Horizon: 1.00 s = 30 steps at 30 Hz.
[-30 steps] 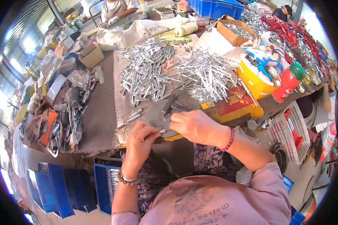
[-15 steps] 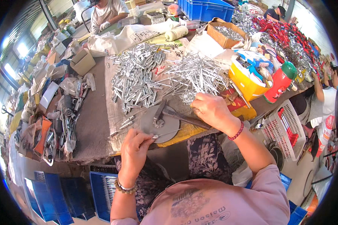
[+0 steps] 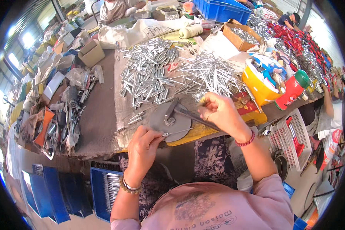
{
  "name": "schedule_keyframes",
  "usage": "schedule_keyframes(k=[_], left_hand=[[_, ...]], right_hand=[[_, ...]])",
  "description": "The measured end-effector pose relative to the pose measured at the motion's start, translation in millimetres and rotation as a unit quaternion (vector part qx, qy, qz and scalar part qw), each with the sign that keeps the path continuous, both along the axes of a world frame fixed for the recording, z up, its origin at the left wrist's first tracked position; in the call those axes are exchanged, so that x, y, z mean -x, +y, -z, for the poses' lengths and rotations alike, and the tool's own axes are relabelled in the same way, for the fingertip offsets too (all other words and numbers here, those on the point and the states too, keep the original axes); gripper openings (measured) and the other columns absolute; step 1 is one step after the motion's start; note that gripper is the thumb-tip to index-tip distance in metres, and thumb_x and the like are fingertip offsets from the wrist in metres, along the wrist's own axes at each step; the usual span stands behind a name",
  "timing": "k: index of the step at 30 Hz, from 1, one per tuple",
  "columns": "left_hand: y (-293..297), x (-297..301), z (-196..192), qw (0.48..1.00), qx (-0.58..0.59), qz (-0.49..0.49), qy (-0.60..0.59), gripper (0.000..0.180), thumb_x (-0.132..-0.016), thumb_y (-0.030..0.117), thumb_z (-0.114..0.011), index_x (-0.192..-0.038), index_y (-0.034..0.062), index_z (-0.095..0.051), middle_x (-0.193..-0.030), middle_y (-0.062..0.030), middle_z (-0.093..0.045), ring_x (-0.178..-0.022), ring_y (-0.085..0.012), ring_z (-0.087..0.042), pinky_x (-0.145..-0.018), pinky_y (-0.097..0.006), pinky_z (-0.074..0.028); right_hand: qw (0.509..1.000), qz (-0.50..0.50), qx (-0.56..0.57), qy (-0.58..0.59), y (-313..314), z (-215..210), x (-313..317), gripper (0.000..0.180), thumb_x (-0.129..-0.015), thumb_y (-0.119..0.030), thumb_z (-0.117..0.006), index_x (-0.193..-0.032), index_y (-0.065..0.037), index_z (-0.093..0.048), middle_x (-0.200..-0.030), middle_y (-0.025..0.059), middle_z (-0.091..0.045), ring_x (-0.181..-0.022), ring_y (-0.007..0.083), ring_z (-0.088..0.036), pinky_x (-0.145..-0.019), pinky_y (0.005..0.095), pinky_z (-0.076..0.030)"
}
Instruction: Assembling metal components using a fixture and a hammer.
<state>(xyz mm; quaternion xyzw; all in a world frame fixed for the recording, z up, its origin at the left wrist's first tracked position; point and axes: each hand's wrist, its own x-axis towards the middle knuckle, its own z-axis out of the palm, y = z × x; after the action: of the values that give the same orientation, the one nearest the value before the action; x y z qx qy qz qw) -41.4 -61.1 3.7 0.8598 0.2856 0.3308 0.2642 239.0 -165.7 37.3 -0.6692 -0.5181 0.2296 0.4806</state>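
My left hand (image 3: 143, 143) pinches the head end of a thin metal rod (image 3: 180, 132), which points right across the near edge of a grey round plate (image 3: 153, 121). My right hand (image 3: 222, 113) is raised over the handle end of a hammer (image 3: 195, 117), fingers curled toward the thumb; anything small between them cannot be made out. The hammer's head rests on the plate beside a small cluster of metal bits (image 3: 169, 121). Beyond my right hand lies a heap of thin metal rods (image 3: 214, 74). A heap of short metal tubes (image 3: 147, 73) lies to its left.
A yellow container (image 3: 258, 90) and a red bottle with a green lid (image 3: 293, 90) stand at right. A cardboard box (image 3: 241, 36) holds small metal parts. Bagged tools (image 3: 71, 111) lie at left. A white basket (image 3: 293, 140) sits lower right; other people work farther back.
My right hand has lifted away from the small parts by the rod heap and its fingers have shifted. My left hand still holds the rod. The whole view has shifted slightly.
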Motion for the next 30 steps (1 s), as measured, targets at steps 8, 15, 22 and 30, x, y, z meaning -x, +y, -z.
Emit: schedule_keyframes(k=[8,15,22,30], left_hand=[[1,-4,1,0.999,-0.028,0.004,-0.018,0.016,-0.083,0.001,-0.086,-0.097,0.0052,-0.078,-0.092,-0.0092,-0.068,-0.087,-0.0320,-0.069,-0.075,-0.042,-0.056],[2,0,0,1.000,-0.021,0.006,-0.015,0.016,-0.085,-0.002,-0.085,-0.098,0.0033,-0.077,-0.096,-0.0111,-0.069,-0.088,-0.0333,-0.068,-0.077,-0.040,-0.055],[2,-1,2,1.000,-0.021,0.002,-0.015,0.016,-0.085,-0.002,-0.085,-0.098,0.0040,-0.078,-0.095,-0.0102,-0.069,-0.088,-0.0331,-0.069,-0.075,-0.041,-0.055],[3,-1,2,0.999,-0.040,0.008,-0.022,0.017,-0.083,0.000,-0.086,-0.096,0.0051,-0.075,-0.091,-0.0099,-0.066,-0.084,-0.0336,-0.069,-0.072,-0.044,-0.056]], right_hand=[[0.978,-0.089,-0.169,-0.086,17,23,71,0.022,-0.083,0.005,-0.080,-0.102,-0.002,-0.073,-0.112,0.0076,-0.072,-0.103,0.0242,-0.073,-0.090,0.0384,-0.058],[0.970,-0.060,-0.156,-0.178,21,41,84,0.021,-0.081,0.001,-0.082,-0.099,-0.005,-0.074,-0.121,0.0055,-0.073,-0.123,0.0300,-0.066,-0.108,0.0444,-0.045],[0.967,-0.055,-0.168,-0.184,23,41,85,0.022,-0.081,0.003,-0.080,-0.101,-0.004,-0.074,-0.120,0.0073,-0.073,-0.122,0.0312,-0.067,-0.108,0.0451,-0.046],[0.956,-0.043,-0.186,-0.223,25,47,87,0.023,-0.081,0.000,-0.079,-0.102,-0.006,-0.073,-0.118,0.0080,-0.071,-0.118,0.0316,-0.067,-0.112,0.0481,-0.046]])
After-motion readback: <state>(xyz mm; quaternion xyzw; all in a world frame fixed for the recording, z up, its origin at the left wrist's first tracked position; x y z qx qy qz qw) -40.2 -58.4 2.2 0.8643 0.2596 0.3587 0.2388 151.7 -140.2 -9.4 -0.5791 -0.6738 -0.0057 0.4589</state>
